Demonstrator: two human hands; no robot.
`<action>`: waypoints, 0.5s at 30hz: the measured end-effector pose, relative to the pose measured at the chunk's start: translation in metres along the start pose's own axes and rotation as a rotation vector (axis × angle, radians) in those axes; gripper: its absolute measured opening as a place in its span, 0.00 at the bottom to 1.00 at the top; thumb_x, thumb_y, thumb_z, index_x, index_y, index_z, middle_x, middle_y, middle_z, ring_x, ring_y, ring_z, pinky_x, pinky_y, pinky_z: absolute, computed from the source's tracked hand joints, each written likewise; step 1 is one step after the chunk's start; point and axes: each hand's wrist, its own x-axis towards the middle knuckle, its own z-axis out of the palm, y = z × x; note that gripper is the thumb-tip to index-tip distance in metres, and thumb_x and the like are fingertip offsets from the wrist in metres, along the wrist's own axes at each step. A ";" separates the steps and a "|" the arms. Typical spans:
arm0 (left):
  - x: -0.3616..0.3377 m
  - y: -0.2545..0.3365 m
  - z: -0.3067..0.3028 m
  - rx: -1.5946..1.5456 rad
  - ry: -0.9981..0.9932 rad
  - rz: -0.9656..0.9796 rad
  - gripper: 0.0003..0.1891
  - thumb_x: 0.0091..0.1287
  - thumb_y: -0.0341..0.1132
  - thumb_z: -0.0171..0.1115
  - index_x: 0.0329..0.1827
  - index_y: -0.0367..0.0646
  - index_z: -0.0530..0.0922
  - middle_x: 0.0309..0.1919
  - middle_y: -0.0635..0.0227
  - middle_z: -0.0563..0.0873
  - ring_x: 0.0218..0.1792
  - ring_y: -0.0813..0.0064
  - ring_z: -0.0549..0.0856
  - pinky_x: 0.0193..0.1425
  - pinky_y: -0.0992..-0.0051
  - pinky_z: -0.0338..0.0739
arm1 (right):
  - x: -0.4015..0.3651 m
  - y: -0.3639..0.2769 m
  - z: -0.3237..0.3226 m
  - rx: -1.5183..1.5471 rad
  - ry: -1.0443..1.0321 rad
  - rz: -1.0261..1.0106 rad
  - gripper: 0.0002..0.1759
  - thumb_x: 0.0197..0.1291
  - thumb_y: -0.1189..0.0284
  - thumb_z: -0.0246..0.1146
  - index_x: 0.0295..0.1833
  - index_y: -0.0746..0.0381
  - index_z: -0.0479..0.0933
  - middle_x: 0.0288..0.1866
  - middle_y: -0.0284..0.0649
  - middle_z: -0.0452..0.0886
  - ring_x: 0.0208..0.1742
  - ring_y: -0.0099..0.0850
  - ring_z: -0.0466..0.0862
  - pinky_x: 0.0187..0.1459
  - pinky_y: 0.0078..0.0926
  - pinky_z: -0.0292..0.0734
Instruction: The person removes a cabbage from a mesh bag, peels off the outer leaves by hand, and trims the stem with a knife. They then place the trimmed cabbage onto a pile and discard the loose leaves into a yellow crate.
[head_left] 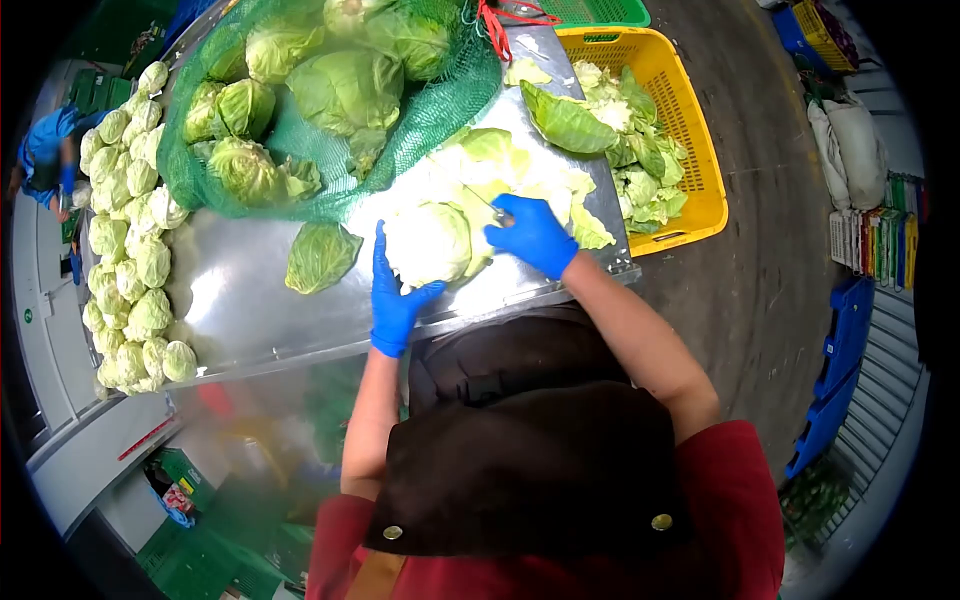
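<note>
A trimmed pale cabbage (440, 242) sits on the metal table in front of me, partly washed out by glare. At its left and near side is my left hand (398, 305) in a blue glove, fingers stretched out and thumb spread; firm contact is hard to judge. My right hand (533, 236), also gloved in blue, is closed at the cabbage's right side around a knife (502, 215), mostly hidden by the fist and glare. Loose pale leaves (490, 165) lie around and beyond the cabbage. A greener cabbage (321, 257) rests left of my left hand.
A green net sack (400, 185) of cabbages covers the table's far part. Several pale cabbages (150, 312) are stacked along the left edge. At the right, a yellow crate (705, 150) holds leaves, and a large green leaf (566, 120) overhangs the metal table (260, 325). Another person (47, 145) stands far left.
</note>
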 end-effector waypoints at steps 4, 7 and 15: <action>-0.001 0.021 -0.020 0.074 0.004 -0.283 0.59 0.47 0.23 0.74 0.80 0.45 0.44 0.71 0.56 0.63 0.66 0.61 0.72 0.67 0.64 0.73 | -0.017 0.028 -0.046 -0.452 -0.008 0.144 0.20 0.51 0.61 0.70 0.46 0.61 0.80 0.36 0.49 0.84 0.37 0.44 0.85 0.41 0.37 0.81; 0.014 -0.001 0.011 0.247 0.190 -0.095 0.59 0.48 0.38 0.79 0.77 0.33 0.45 0.71 0.48 0.61 0.67 0.56 0.69 0.67 0.64 0.71 | -0.013 -0.010 -0.025 -0.244 0.194 -0.207 0.28 0.54 0.55 0.70 0.58 0.55 0.77 0.46 0.46 0.83 0.39 0.43 0.85 0.44 0.36 0.80; 0.021 0.017 0.005 0.635 0.006 0.094 0.61 0.42 0.45 0.82 0.76 0.37 0.50 0.68 0.49 0.63 0.69 0.52 0.65 0.72 0.61 0.63 | 0.044 -0.040 0.000 -0.196 -0.238 -0.104 0.43 0.55 0.45 0.66 0.70 0.59 0.68 0.61 0.52 0.79 0.58 0.44 0.81 0.61 0.33 0.73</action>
